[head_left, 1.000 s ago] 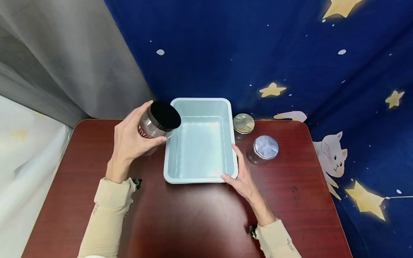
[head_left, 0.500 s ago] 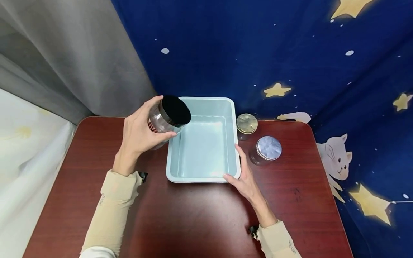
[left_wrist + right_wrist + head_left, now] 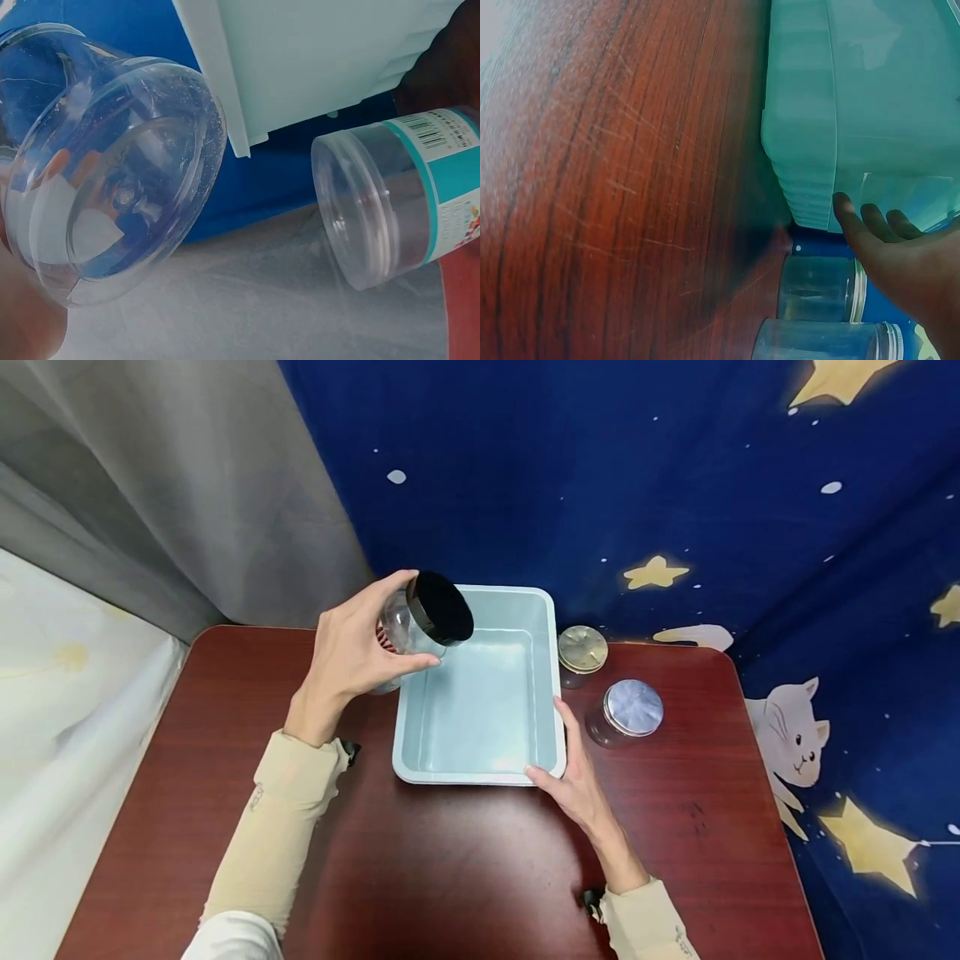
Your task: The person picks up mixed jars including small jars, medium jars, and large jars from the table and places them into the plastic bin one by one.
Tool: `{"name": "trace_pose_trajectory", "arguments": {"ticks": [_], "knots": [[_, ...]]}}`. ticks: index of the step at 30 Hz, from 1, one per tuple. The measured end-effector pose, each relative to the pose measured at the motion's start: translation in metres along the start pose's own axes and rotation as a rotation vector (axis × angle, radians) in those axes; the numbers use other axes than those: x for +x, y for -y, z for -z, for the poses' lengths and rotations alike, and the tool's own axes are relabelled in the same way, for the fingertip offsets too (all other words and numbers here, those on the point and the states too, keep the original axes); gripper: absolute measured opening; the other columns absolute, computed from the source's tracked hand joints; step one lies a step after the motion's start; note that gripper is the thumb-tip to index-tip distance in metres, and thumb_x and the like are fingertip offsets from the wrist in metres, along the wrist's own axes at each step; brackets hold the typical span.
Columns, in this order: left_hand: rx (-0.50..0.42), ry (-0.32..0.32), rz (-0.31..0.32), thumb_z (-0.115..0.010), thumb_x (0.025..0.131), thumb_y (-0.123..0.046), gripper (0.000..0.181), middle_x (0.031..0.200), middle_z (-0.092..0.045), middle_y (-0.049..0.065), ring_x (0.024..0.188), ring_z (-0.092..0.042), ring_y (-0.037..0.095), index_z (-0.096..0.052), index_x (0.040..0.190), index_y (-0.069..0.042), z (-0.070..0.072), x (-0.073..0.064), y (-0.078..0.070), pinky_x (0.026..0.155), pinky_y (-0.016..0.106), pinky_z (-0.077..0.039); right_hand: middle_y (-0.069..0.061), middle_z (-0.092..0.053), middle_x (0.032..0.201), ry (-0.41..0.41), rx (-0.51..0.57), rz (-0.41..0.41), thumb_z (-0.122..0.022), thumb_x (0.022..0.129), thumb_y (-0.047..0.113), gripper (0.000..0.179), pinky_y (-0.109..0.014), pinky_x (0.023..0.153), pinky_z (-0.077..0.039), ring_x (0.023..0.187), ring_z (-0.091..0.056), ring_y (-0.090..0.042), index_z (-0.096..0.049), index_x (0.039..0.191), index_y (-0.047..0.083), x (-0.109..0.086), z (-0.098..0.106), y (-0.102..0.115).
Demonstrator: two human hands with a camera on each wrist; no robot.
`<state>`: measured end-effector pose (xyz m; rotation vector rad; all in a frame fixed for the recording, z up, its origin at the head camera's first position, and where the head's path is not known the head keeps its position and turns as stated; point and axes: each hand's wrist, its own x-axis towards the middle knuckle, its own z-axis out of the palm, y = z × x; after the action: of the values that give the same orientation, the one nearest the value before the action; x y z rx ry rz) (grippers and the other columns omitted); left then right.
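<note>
My left hand [image 3: 352,647] grips a clear plastic jar [image 3: 401,625] with a black lid [image 3: 441,608], tilted above the left edge of a pale blue-green plastic tub [image 3: 474,777]. In the left wrist view, the jar's clear round bottom [image 3: 124,199] faces the camera, with fingers partly visible through it. My right hand [image 3: 573,777] holds the tub at its near right corner, thumb on the rim and fingers along the outer right wall. Inside, the tub shows only its bare floor.
Right of the tub stand a jar with a gold-coloured lid [image 3: 582,649] and one with a silver lid [image 3: 633,707]. In the left wrist view, another clear jar with a teal label [image 3: 409,195] stands near the tub. Curtains [image 3: 480,468] hang behind the red-brown table [image 3: 465,877].
My left hand has carried the black-lidded jar rightward and slightly up, over the tub's left edge, and tilted it further. My right hand keeps its hold on the tub's corner.
</note>
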<state>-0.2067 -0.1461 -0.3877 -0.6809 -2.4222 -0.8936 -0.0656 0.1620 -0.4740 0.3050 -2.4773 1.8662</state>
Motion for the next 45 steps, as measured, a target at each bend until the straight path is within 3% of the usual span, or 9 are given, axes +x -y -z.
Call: {"name": "trace_pose_trajectory", "arguments": {"ticks": [4,13,15,20,22,28,34,41,45], "knots": [[0.010,0.015,-0.024,-0.091,0.053,-0.058,0.103,0.137,-0.060,-0.007,0.092,-0.064,0.012,-0.054,0.144,-0.026,-0.002,0.003,-0.002,0.063,0.035,-0.046,-0.022,-0.033,0.155,0.004,-0.005,0.007,-0.072,0.076,0.011,0.094,-0.053,0.110,-0.021,0.139,-0.034,-0.030,-0.023,0.155,0.002,0.000,0.000,0.000],[0.031,0.046,-0.039,-0.089,0.053,-0.063,0.103,0.135,-0.061,-0.006,0.085,-0.062,0.011,-0.055,0.142,-0.026,-0.005,0.010,-0.006,0.059,0.033,-0.044,-0.021,-0.033,0.155,0.002,-0.007,0.005,-0.072,0.076,0.011,0.094,-0.053,0.111,-0.021,0.139,-0.034,-0.030,-0.023,0.155,0.002,0.000,-0.001,0.000],[0.039,0.056,-0.041,-0.088,0.053,-0.064,0.103,0.135,-0.061,-0.005,0.076,-0.059,0.010,-0.055,0.143,-0.026,-0.005,0.012,-0.007,0.056,0.033,-0.042,-0.021,-0.033,0.155,0.002,-0.009,0.004,-0.072,0.076,0.011,0.094,-0.049,0.112,-0.021,0.139,-0.034,-0.028,-0.023,0.155,0.003,0.000,0.000,0.000],[0.064,0.097,-0.059,-0.085,0.055,-0.069,0.103,0.135,-0.061,-0.005,0.083,-0.059,0.011,-0.053,0.144,-0.028,-0.008,0.024,-0.011,0.056,0.033,-0.042,-0.019,-0.033,0.156,-0.001,-0.015,0.002,-0.072,0.076,0.011,0.094,-0.029,0.111,-0.021,0.139,-0.034,-0.026,-0.023,0.156,0.003,0.000,0.001,-0.002],[0.071,0.112,-0.066,-0.082,0.056,-0.073,0.103,0.135,-0.061,-0.005,0.087,-0.060,0.011,-0.052,0.144,-0.028,-0.009,0.029,-0.013,0.056,0.032,-0.042,-0.019,-0.033,0.156,0.001,-0.016,0.000,-0.072,0.076,0.011,0.094,-0.028,0.111,-0.021,0.139,-0.034,-0.026,-0.023,0.156,0.003,0.001,0.001,-0.002],[0.057,0.122,-0.098,-0.079,0.056,-0.077,0.104,0.132,-0.062,-0.006,0.066,-0.045,0.008,-0.052,0.144,-0.028,-0.017,0.036,-0.016,0.051,0.030,-0.034,-0.020,-0.035,0.154,-0.004,-0.020,0.004,-0.072,0.075,0.011,0.094,-0.024,0.109,-0.022,0.136,-0.036,-0.027,-0.023,0.155,0.002,0.002,0.001,-0.001],[0.065,0.121,-0.103,-0.082,0.055,-0.074,0.104,0.135,-0.060,-0.007,0.067,-0.049,0.007,-0.053,0.144,-0.029,-0.022,0.040,-0.019,0.053,0.029,-0.037,-0.022,-0.035,0.154,0.008,-0.015,-0.002,-0.072,0.076,0.011,0.094,-0.035,0.111,-0.023,0.137,-0.036,-0.030,-0.023,0.156,0.003,0.002,0.001,-0.001],[0.081,0.201,-0.099,-0.075,0.058,-0.081,0.105,0.140,-0.057,-0.006,0.070,-0.051,0.009,-0.049,0.146,-0.030,-0.032,0.049,-0.024,0.056,0.030,-0.041,-0.020,-0.035,0.154,-0.002,-0.014,-0.001,-0.072,0.075,0.011,0.094,-0.026,0.110,-0.022,0.137,-0.035,-0.029,-0.024,0.155,0.003,0.001,0.000,-0.002],[0.088,0.239,-0.094,-0.072,0.059,-0.083,0.104,0.141,-0.056,-0.006,0.067,-0.050,0.008,-0.048,0.147,-0.031,-0.038,0.052,-0.026,0.057,0.030,-0.042,-0.020,-0.034,0.155,-0.003,-0.018,0.004,-0.072,0.075,0.011,0.094,-0.031,0.111,-0.022,0.138,-0.035,-0.030,-0.023,0.155,0.003,0.001,0.001,-0.002]]}}
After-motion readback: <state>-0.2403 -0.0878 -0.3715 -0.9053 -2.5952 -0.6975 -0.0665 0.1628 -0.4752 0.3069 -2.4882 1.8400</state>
